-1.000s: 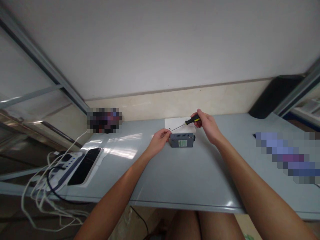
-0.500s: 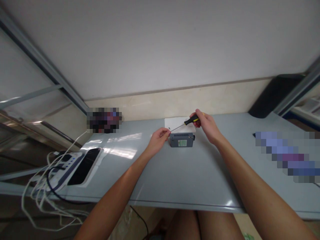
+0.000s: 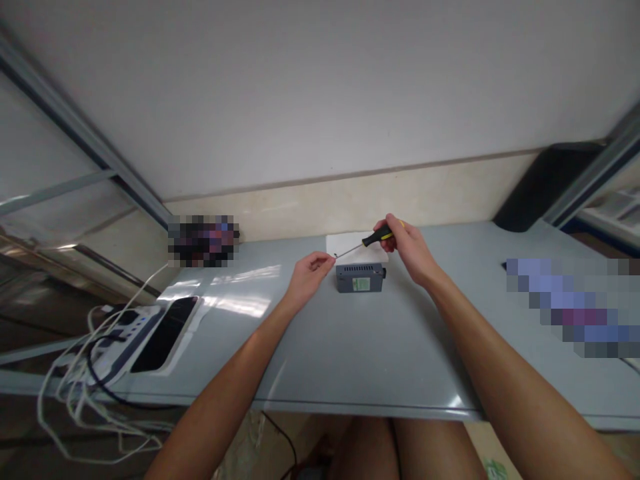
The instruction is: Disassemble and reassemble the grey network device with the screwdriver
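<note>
My right hand (image 3: 407, 250) is wrapped around the black and yellow handle of a screwdriver (image 3: 376, 235). Its thin metal shaft slopes down to the left. At the tip, the thumb and fingers of my left hand (image 3: 310, 277) are pinched together; whatever small thing they hold is too small to make out. Just below the shaft stands a small dark grey electronics box (image 3: 345, 281) with vent slots along its top and a green and white label on its front. Behind the box lies a white sheet of paper (image 3: 345, 241), with a tiny dark piece near its left edge.
On the grey table (image 3: 370, 360), a phone (image 3: 167, 333) lies at the left beside a white power strip (image 3: 133, 333) with tangled cables (image 3: 83, 417). Blurred-out items sit back left and at the right. A black cylinder-like object (image 3: 543, 190) leans in the back right corner.
The whole view has shifted slightly. Both hands keep nearly the same pose, with the screwdriver tip still at my left fingertips.
</note>
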